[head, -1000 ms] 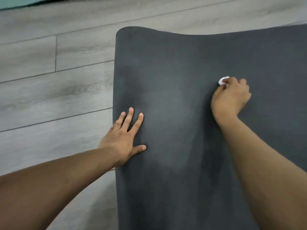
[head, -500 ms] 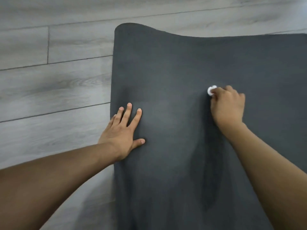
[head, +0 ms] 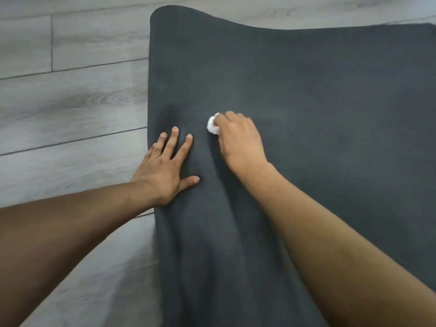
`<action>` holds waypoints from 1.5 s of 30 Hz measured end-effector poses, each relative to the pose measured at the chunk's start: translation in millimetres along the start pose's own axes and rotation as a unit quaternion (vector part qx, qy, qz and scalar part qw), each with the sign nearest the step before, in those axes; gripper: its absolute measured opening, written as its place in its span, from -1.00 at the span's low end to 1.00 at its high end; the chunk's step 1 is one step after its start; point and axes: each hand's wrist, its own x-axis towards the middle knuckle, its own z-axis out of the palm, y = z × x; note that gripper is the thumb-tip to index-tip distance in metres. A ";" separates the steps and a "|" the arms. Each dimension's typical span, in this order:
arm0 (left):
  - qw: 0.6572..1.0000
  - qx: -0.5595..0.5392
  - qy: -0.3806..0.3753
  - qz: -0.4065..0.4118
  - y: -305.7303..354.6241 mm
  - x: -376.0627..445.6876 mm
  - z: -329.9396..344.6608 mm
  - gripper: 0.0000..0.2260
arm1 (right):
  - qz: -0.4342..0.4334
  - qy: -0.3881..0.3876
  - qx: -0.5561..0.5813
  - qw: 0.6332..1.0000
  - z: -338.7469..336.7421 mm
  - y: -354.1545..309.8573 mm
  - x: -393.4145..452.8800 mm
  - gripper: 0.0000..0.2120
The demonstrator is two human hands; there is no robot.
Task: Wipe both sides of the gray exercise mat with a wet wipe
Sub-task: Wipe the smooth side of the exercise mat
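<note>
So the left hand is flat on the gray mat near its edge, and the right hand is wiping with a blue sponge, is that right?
Not quite. The right hand holds a balled-up white wet wipe, not a blue sponge, as the head view shows. The rest stands: the left hand lies flat on the gray mat near its edge.

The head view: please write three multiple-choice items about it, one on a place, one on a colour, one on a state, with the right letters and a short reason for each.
1. Where does the left hand rest?
A. at the mat's left edge
B. wholly on the floor
C. on the right arm

2. What colour is the wet wipe?
A. blue
B. white
C. yellow

3. How does the right hand stand?
A. flat and open
B. curled round the wipe
C. lifted off the mat

Answers:
1. A, its spread fingers lie flat on the gray exercise mat beside the wood floor.
2. B, a white wad shows at the fingertips.
3. B, curled fingers hold the wipe against the mat.
</note>
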 end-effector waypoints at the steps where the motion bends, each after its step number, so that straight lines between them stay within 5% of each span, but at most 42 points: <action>1: 1.000 0.001 0.004 0.002 -1.1 -0.5 0.6 -0.14 | 0.032 0.008 -0.030 0.999 -6.9 33.4 -2.5 -0.81; 5: 1.000 0.002 0.011 0.006 -1.3 -1.2 1.1 -0.16 | 0.281 0.009 -0.078 0.956 -54.3 147.0 -30.4 -0.72; 8: 1.000 -0.002 0.014 0.009 -0.4 -1.0 3.5 -0.16 | 0.381 0.047 -0.032 0.923 -53.2 127.1 -30.2 -0.69; 14: 0.997 -0.070 0.016 0.020 -5.4 -0.4 -2.9 -0.09 | 0.120 -0.013 0.114 0.986 4.4 -53.9 -37.5 -0.84; 18: 0.988 -0.145 -0.026 0.043 -14.9 -10.1 -23.1 -0.03 | 0.022 -0.052 0.062 0.996 -6.3 -35.5 -49.5 -0.83; 24: 0.992 -0.087 0.071 0.060 -7.5 -76.0 -6.7 0.00 | 0.253 -0.030 -0.092 0.963 -53.3 100.6 -70.3 -0.74; 28: 0.997 -0.062 0.032 0.038 -7.9 -73.1 26.8 0.02 | 0.341 0.030 -0.024 0.939 -28.6 53.2 -53.3 -0.73; 33: 0.992 -0.118 0.039 0.034 -7.3 -68.2 28.2 0.07 | 0.083 -0.035 0.094 0.991 13.2 -99.8 -57.9 -0.84; 36: 0.991 -0.124 0.042 0.030 -8.9 -67.9 30.2 0.07 | -0.004 -0.013 0.019 1.000 3.2 -71.6 -58.3 -0.83; 38: 0.993 -0.111 0.028 0.032 -7.7 -67.4 26.0 0.07 | 0.062 -0.004 -0.053 0.997 -11.0 -13.6 -61.9 -0.81; 41: 0.994 -0.105 0.027 0.023 -4.7 -68.5 23.4 0.07 | 0.275 -0.027 -0.095 0.956 -48.9 67.2 -82.9 -0.77; 45: 0.995 -0.092 0.003 0.026 -0.8 -66.6 16.8 0.09 | 0.401 -0.012 -0.037 0.915 -56.0 53.2 -86.7 -0.79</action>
